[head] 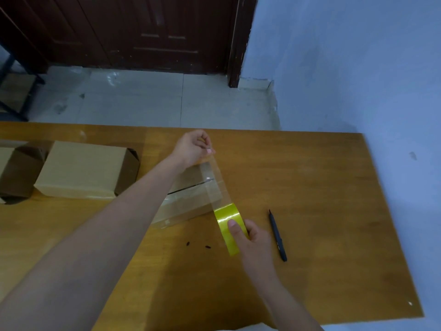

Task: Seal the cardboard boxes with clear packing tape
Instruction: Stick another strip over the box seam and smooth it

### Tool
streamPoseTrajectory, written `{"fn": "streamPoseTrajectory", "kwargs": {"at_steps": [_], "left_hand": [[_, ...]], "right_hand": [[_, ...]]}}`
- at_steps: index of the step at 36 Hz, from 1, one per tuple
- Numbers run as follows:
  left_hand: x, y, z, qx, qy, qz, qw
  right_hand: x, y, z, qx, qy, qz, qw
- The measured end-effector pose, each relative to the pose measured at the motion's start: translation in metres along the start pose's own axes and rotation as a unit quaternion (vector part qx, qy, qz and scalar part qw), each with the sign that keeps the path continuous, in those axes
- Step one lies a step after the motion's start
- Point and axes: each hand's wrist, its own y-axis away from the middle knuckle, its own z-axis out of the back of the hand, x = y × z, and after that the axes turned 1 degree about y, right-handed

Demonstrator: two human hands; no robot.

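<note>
My right hand [253, 237] grips a yellowish roll of clear packing tape [228, 225], thumb on its outer face. A strip of tape [218, 180] runs from the roll up to my left hand [194, 146], which pinches its free end above the table. Under the stretched strip lies a cardboard box [191, 197], partly hidden by my left forearm; its top seam shows as a dark slit. Two more cardboard boxes sit at the left: a closed one [83, 168] and one cut off by the frame edge [16, 170].
A dark pen-like cutter [278, 236] lies on the wooden table [322, 211] to the right of my right hand. Two small dark specks [198, 245] sit near the front. Beyond the table are a tiled floor, a dark door and a blue wall.
</note>
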Motion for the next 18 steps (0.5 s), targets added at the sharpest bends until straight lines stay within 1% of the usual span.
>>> {"fn": "streamPoseTrajectory", "kwargs": {"at_steps": [4, 7, 18], "left_hand": [[-0.009, -0.001, 0.01, 0.065, -0.056, -0.026, 0.996], [-0.013, -0.004, 0.015, 0.088, -0.069, -0.024, 0.993], [0.001, -0.013, 0.014, 0.093, -0.091, -0.045, 0.99]], "right_hand": [[-0.001, 0.0, 0.0, 0.002, -0.02, -0.009, 1.0], [-0.001, -0.002, -0.001, 0.005, -0.033, -0.019, 0.999], [-0.009, -0.007, -0.005, 0.004, -0.033, -0.009, 0.999]]}}
